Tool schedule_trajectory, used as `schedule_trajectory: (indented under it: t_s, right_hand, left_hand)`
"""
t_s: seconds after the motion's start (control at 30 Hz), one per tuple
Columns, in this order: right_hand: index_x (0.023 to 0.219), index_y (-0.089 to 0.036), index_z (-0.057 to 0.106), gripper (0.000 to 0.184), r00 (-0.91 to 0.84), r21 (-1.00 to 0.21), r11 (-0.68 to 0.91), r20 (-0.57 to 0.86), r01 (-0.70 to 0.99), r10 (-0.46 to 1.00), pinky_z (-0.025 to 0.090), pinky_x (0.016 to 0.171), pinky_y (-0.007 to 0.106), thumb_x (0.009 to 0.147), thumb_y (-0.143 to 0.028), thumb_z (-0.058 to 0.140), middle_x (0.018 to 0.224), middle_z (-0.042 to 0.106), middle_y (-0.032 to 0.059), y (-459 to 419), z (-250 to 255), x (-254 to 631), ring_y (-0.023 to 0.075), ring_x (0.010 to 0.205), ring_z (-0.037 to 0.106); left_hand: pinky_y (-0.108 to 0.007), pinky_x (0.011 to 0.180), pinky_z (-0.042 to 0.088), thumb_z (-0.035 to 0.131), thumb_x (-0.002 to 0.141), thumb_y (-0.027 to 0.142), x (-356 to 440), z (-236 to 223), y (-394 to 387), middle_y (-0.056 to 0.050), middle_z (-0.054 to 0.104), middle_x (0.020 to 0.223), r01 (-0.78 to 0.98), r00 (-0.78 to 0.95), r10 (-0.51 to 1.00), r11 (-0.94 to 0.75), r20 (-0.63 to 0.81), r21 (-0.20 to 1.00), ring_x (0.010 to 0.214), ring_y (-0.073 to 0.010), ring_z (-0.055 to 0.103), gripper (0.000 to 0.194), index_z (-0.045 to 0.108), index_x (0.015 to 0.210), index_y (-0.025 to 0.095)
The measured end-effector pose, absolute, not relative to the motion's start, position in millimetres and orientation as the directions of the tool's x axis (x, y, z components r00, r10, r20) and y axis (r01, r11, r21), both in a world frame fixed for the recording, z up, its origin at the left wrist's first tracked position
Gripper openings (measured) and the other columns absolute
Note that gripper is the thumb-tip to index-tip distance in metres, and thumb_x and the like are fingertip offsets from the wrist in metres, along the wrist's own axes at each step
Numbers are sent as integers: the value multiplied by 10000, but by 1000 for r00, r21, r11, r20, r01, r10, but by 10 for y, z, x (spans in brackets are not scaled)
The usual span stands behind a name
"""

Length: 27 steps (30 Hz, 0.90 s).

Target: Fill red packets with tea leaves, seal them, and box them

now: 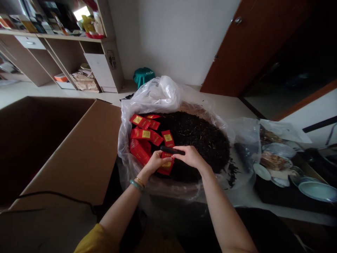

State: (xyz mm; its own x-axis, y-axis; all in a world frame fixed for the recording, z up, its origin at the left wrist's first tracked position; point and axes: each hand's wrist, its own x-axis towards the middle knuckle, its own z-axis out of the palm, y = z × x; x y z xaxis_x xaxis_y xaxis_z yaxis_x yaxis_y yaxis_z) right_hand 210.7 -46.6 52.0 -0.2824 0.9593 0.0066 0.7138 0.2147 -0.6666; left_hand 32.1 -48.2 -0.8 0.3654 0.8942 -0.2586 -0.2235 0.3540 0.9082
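My left hand (156, 161) is closed on a red tea packet (166, 165) with a gold label, its thumb lying across the packet. My right hand (193, 157) pinches a slim black bar-shaped tool (172, 150), which lies across the top part of that packet; its exact kind does not show. Both hands are over a large heap of dark loose tea leaves (200, 135) in a clear plastic bag (160, 93). Several more red packets (140, 151) lie on the left side of the heap. The fingertips under the packet are hidden.
A big open cardboard box (105, 140) stands to the left. At the right, bowls (318, 190) and plastic-wrapped items sit on a dark surface. Behind are a desk unit (100, 70), a green bag-covered bin (143, 75) and a brown door (252, 38). Some leaves (232, 172) lie spilled beside the heap.
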Motion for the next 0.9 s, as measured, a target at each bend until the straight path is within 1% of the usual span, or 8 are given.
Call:
schedule_trajectory:
  t_s: [0.1,0.27,0.33,0.4,0.5,0.57,0.7,0.9]
  right_hand:
    - [1118,-265,687,383,-300,-669,227,6,708,954,515,885,323,739,-302,729,1084,721,24,-468,545,2126,242,995,680]
    - [1064,-266,713,312,-266,-680,202,12,705,964,512,889,318,751,-269,713,1062,728,25,-472,559,2143,242,1000,679]
    - [1058,-278,715,300,-263,-689,205,22,695,964,515,886,322,758,-266,702,1054,730,18,-474,541,2141,241,993,682]
    - [1060,-284,714,298,-262,-698,213,38,684,964,516,888,326,764,-263,690,1058,728,13,-476,514,2140,241,994,682]
    - [1060,-291,714,291,-268,-706,222,47,672,962,518,878,325,773,-265,676,1050,731,5,-482,474,2137,240,975,687]
    - [1051,-302,717,282,-279,-714,226,45,663,959,523,865,322,774,-271,677,1034,736,-3,-487,457,2134,239,955,693]
    - [1046,-290,720,288,-291,-733,230,45,640,956,529,853,319,762,-257,684,1035,735,2,-496,457,2119,243,960,693]
    - [1077,-251,709,327,-277,-736,205,25,645,961,524,878,337,750,-236,694,1065,725,37,-510,464,2093,250,1002,679]
  left_hand:
    - [-264,651,510,884,447,371,323,-12,-480,-48,736,753,-225,371,901,324,-227,919,660,-172,668,515,711,848,98]
    - [-273,631,507,873,479,379,329,-51,-485,-37,724,706,-222,374,890,359,-261,907,602,-158,652,461,693,802,103]
    - [-277,631,509,870,489,376,332,-53,-483,-42,727,725,-224,365,894,356,-261,907,613,-165,654,459,687,814,107]
    - [-276,672,510,864,507,368,331,-36,-475,-53,737,811,-247,330,921,296,-207,923,696,-179,668,473,687,867,117]
    - [-267,779,494,837,561,375,324,6,-459,-55,732,942,-316,230,969,157,-85,936,861,-195,663,482,685,955,142]
    - [-268,804,485,812,597,396,316,28,-453,-47,731,920,-338,189,980,119,-56,934,873,-193,655,438,689,935,146]
    - [-266,779,486,798,609,412,296,49,-458,-25,718,816,-324,178,983,93,-36,941,801,-177,645,381,683,858,148]
    - [-262,763,485,782,636,407,272,65,-478,-19,706,802,-284,184,983,74,-22,956,780,-171,638,359,674,866,153]
